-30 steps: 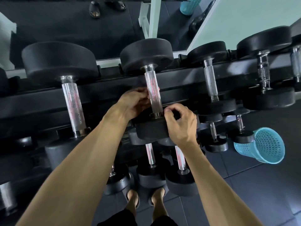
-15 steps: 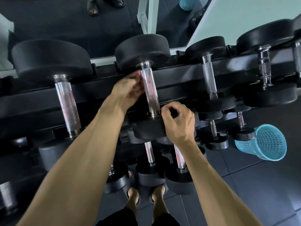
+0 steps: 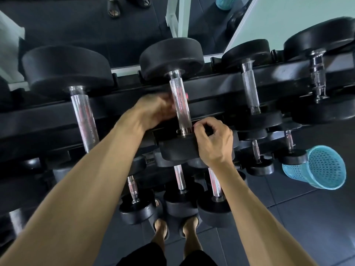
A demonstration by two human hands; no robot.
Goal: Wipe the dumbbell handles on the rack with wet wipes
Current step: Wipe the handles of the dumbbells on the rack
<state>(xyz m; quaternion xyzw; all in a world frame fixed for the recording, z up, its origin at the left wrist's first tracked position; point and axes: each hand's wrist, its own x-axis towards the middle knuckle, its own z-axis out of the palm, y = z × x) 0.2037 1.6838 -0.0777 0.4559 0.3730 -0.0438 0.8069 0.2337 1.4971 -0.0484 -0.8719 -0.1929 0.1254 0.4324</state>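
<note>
A black dumbbell rack [image 3: 221,87] holds several dumbbells with knurled chrome handles. The middle dumbbell's handle [image 3: 179,104] runs away from me between two black heads. My left hand [image 3: 153,110] reaches in from the left, its fingers wrapped under and around this handle near its middle. My right hand [image 3: 213,144] sits on the near head [image 3: 176,150], fingers curled over its far face beside the handle's collar. I cannot make out a wet wipe in either hand.
Other top-tier handles stand to the left [image 3: 84,118] and right [image 3: 249,89]. Smaller dumbbells [image 3: 179,179] fill the lower tier above my sandalled feet [image 3: 161,229]. A blue mesh basket [image 3: 322,167] lies tipped on the dark floor tiles at the right. A mirror backs the rack.
My left hand slid up the middle handle towards the far head, then came back down a little. My right hand has stayed on the near head.
</note>
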